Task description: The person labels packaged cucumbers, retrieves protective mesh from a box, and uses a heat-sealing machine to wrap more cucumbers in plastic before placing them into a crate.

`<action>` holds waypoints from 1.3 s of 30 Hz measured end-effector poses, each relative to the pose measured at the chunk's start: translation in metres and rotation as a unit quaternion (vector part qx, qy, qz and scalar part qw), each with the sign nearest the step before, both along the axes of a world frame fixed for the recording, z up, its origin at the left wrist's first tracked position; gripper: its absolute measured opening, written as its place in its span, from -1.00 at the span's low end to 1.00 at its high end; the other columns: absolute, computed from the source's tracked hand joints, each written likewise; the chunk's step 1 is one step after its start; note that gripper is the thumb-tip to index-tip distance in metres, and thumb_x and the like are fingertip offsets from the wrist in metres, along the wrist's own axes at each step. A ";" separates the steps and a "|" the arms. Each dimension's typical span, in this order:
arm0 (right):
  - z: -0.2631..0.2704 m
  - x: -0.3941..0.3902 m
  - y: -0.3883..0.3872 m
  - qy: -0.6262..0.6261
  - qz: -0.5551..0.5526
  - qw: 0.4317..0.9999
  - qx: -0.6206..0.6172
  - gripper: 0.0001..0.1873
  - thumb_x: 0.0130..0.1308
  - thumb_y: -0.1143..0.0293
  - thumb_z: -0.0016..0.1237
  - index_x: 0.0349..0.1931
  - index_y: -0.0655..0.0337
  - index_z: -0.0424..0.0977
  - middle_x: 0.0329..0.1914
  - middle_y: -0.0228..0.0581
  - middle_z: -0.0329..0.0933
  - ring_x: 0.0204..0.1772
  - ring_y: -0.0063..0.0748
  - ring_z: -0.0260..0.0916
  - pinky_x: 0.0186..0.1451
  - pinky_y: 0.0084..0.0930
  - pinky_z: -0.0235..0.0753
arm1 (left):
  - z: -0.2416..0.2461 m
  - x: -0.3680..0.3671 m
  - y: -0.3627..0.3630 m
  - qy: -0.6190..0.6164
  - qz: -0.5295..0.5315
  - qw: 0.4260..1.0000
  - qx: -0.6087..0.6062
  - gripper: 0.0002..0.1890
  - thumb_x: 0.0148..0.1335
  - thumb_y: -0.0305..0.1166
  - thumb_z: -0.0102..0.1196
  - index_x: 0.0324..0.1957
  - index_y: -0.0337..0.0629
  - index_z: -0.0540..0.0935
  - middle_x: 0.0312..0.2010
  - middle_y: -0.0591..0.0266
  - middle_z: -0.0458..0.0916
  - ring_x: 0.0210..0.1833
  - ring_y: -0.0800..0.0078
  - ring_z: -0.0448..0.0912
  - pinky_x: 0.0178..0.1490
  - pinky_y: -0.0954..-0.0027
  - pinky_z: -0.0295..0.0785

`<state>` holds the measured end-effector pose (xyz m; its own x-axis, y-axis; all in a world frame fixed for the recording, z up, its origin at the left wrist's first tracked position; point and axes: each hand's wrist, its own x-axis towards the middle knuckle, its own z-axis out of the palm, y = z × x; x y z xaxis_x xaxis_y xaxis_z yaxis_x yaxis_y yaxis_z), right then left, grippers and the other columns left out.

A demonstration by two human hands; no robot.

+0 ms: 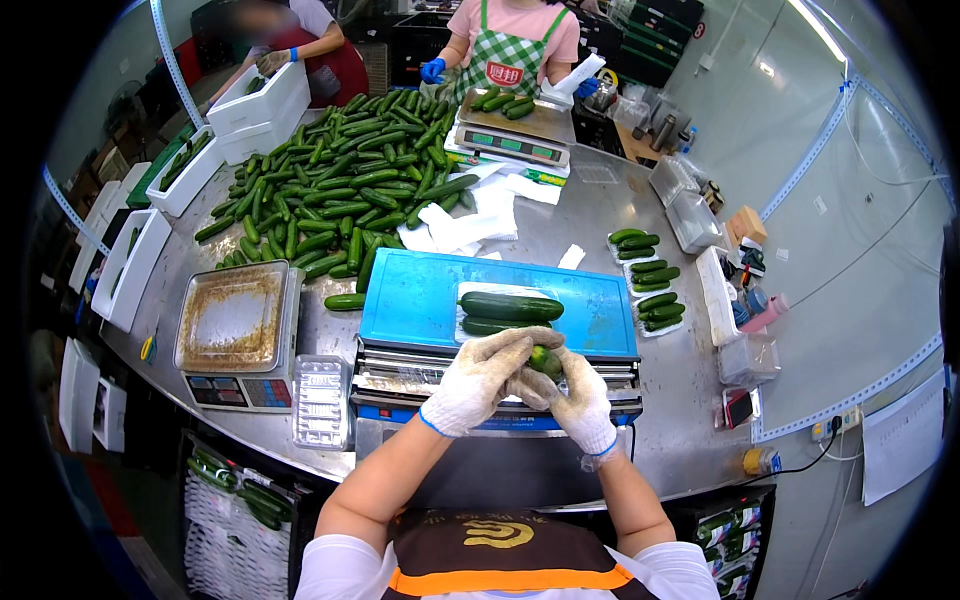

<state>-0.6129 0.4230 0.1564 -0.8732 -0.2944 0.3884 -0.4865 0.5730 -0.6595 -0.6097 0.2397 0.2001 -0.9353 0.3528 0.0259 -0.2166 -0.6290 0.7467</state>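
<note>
My left hand (480, 380) and my right hand (582, 394), both in pale knitted gloves, close around one green cucumber (545, 361) from either side. Most of that cucumber is hidden by my fingers; one end faces me. Just beyond my fingers, a white tray (463, 291) carries two cucumbers (511, 306) lying crosswise. It rests on the blue top (405, 296) of a tabletop film-wrapping machine (405, 379). My hands are above the machine's front rollers and film.
A large cucumber heap (337, 180) covers the table's far left. A rusty-topped scale (232, 319) and clear plastic trays (321, 401) stand left; filled trays (651, 277) lie right. Across the table, a person in a checked apron (510, 52) stands behind another scale (517, 124).
</note>
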 end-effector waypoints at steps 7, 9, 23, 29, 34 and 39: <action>0.009 0.002 -0.002 0.009 0.008 0.999 0.030 -0.50 -0.01 0.54 0.13 0.03 0.28 0.39 -0.15 0.03 0.49 -0.06 0.02 0.47 0.00 -0.24 0.47 | 0.007 0.001 -0.006 0.009 0.032 0.992 -0.124 -0.71 0.36 -0.42 -0.10 -0.05 -0.46 0.55 -0.31 -0.02 0.64 -0.46 0.39 0.65 -0.42 0.50 0.61; 0.019 0.002 -0.002 0.046 0.014 0.997 0.053 -0.50 -0.01 0.51 0.17 0.02 0.28 0.40 -0.14 0.01 0.50 -0.07 0.00 0.47 0.00 -0.24 0.46 | 0.010 0.002 -0.008 0.011 0.040 0.987 -0.158 -0.72 0.36 -0.41 -0.09 -0.09 -0.45 0.57 -0.40 0.01 0.64 -0.51 0.42 0.63 -0.49 0.53 0.55; 0.049 -0.055 0.018 -0.007 -0.014 1.000 -0.015 -0.51 0.01 0.42 0.23 -0.02 0.35 0.43 -0.19 0.01 0.54 -0.12 -0.22 0.55 0.00 -0.40 0.51 | -0.015 -0.015 -0.031 -0.014 0.258 0.955 -0.147 -0.71 0.37 -0.25 -0.04 -0.22 -0.35 0.54 -0.42 0.10 0.60 -0.66 0.60 0.41 -0.67 0.60 0.25; 0.063 -0.138 0.016 -0.167 0.122 0.976 0.075 -0.59 0.22 0.30 0.02 0.02 0.34 0.45 -0.13 -0.03 0.56 -0.12 -0.29 0.51 0.00 -0.48 0.44 | -0.027 -0.032 -0.055 -0.031 0.346 0.932 -0.105 -0.74 0.34 -0.29 0.01 -0.24 -0.37 0.53 -0.39 0.11 0.59 -0.54 0.58 0.46 -0.51 0.58 0.36; 0.025 -0.172 -0.005 -0.181 0.207 0.944 0.184 -0.63 0.29 0.22 -0.07 0.03 0.22 0.49 -0.05 -0.06 0.53 -0.09 -0.25 0.48 0.04 -0.43 0.43 | -0.035 -0.041 -0.061 -0.025 0.336 0.929 -0.154 -0.76 0.32 -0.32 0.03 -0.20 -0.35 0.55 -0.32 0.15 0.60 -0.42 0.55 0.52 -0.37 0.54 0.44; -0.003 -0.179 -0.001 -0.178 0.192 0.949 0.174 -0.61 0.34 0.16 -0.13 0.07 0.15 0.47 0.01 -0.08 0.51 -0.08 -0.29 0.47 0.00 -0.47 0.44 | -0.045 -0.053 -0.061 -0.028 0.310 0.918 -0.244 -0.74 0.30 -0.32 0.05 -0.12 -0.34 0.55 -0.24 0.16 0.58 -0.24 0.48 0.54 -0.20 0.46 0.50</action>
